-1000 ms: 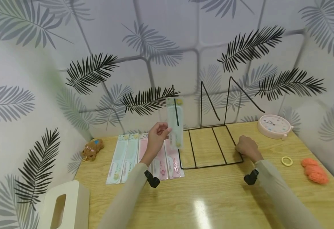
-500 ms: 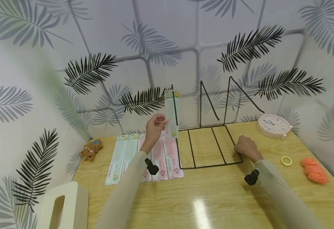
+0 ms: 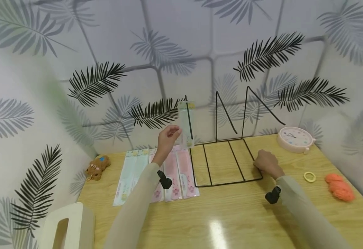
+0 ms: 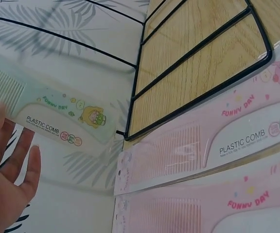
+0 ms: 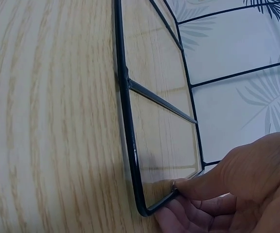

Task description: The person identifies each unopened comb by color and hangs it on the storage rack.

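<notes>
The left hand (image 3: 167,137) is up in the air and holds a pale green plastic comb in a clear packet (image 3: 186,124). The packet stands straight up, close to the wall and just left of the thin black wire rack (image 3: 228,166). In the head view the fingertips pinch the packet's left edge. In the left wrist view the fingers (image 4: 13,155) look straight and lie along the same packet (image 4: 57,121) — its label reads "PLASTIC COMB".

The right hand (image 3: 266,162) rests on the light wooden desk (image 3: 231,218) at the rack's front right corner. In the right wrist view its curled fingers (image 5: 203,187) touch the black wire (image 5: 130,145) at that corner and press on it.

More combs in flat packets (image 3: 156,173) lie side by side on the desk, left of the rack — some are green, some are pink. The pink ones (image 4: 203,150) lie right beside the rack's edge.

A small brown bear toy (image 3: 97,166) lies at the far left of the desk. A round pink clock (image 3: 295,138) sits at the back right. Near it lie a yellow ring (image 3: 309,176) and a lump of orange yarn (image 3: 339,186). A cream tissue box (image 3: 66,226) stands at the front left corner.
</notes>
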`<state>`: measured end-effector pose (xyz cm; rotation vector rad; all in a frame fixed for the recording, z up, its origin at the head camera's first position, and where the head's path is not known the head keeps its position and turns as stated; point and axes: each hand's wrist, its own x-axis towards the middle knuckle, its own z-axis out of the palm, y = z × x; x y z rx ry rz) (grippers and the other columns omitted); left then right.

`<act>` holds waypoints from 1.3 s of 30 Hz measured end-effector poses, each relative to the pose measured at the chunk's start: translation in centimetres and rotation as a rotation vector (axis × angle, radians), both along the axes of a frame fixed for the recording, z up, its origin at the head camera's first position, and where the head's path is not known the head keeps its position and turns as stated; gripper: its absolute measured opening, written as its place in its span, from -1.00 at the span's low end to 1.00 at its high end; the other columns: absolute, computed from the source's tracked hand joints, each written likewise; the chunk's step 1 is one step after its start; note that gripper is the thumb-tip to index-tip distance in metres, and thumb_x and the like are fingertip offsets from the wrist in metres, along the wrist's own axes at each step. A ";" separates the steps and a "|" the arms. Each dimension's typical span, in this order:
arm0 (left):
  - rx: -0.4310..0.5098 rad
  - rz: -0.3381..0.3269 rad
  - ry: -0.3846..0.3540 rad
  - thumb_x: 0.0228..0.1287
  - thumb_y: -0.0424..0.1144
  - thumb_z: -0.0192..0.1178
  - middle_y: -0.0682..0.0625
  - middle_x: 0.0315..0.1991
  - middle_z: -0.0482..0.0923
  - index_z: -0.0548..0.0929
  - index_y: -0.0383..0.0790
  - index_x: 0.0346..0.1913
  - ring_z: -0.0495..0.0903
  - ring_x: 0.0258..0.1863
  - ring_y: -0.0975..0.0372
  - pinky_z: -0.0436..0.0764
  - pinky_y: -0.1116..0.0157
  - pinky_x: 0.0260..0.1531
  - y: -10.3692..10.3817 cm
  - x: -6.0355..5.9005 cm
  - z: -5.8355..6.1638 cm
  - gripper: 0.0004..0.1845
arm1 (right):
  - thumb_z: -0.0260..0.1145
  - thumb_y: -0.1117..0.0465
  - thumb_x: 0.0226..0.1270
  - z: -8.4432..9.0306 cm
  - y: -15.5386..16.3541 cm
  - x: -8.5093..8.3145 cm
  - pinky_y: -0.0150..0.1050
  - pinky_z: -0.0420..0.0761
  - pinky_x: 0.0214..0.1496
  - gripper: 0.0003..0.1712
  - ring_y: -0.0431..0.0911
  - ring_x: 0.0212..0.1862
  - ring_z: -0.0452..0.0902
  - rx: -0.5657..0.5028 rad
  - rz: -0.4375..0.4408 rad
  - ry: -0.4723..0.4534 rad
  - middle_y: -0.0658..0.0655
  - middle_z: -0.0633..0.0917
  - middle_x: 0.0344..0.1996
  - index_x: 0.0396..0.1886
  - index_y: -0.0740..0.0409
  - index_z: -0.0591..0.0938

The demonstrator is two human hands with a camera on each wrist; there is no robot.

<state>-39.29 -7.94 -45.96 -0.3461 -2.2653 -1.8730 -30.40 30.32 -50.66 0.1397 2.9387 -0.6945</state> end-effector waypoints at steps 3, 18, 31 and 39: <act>0.014 -0.025 -0.011 0.49 -0.22 0.32 -0.19 0.16 0.68 0.67 -0.31 0.17 0.63 0.18 -0.01 0.58 0.08 0.27 -0.1 0.4 0.0 -0.69 | 0.14 0.39 0.16 0.0 0.2 0.3 -0.25 0.44 -0.60 -0.77 0.01 -0.58 0.49 0.017 -0.013 0.011 0.17 0.51 -0.62 -0.61 0.11 0.34; 0.139 0.165 -0.152 0.58 -0.35 0.17 -0.27 0.05 0.62 0.60 -0.46 0.17 0.69 -0.08 0.13 0.68 0.37 -0.08 -5.2 3.6 -0.9 -0.73 | 0.11 0.39 0.13 0.0 -0.7 0.3 -0.31 0.42 -0.66 -0.71 -0.08 -0.67 0.45 -0.019 -0.001 0.008 0.05 0.41 -0.72 -0.67 0.03 0.29; 0.135 0.289 -0.169 0.55 -0.33 0.20 -0.01 -0.19 0.61 0.63 -0.37 0.07 0.71 -0.17 0.20 0.72 0.33 -0.13 -10.1 6.0 -2.9 -0.81 | 0.10 0.37 0.08 -1.7 0.6 -0.7 -0.33 0.40 -0.70 -0.64 -0.15 -0.73 0.42 -0.074 0.008 0.022 -0.06 0.33 -0.80 -0.76 -0.06 0.26; 0.116 0.326 -0.219 0.54 -0.35 0.18 0.04 -0.21 0.60 0.64 -0.37 0.06 0.70 -0.05 -0.02 0.72 0.20 -0.05 -11.0 6.8 -4.5 -0.81 | 0.07 0.40 0.06 -0.1 -0.3 0.0 -0.32 0.19 -0.63 -0.62 -0.16 -0.67 0.16 -0.041 -0.003 0.008 -0.09 0.17 -0.78 -0.78 -0.06 0.22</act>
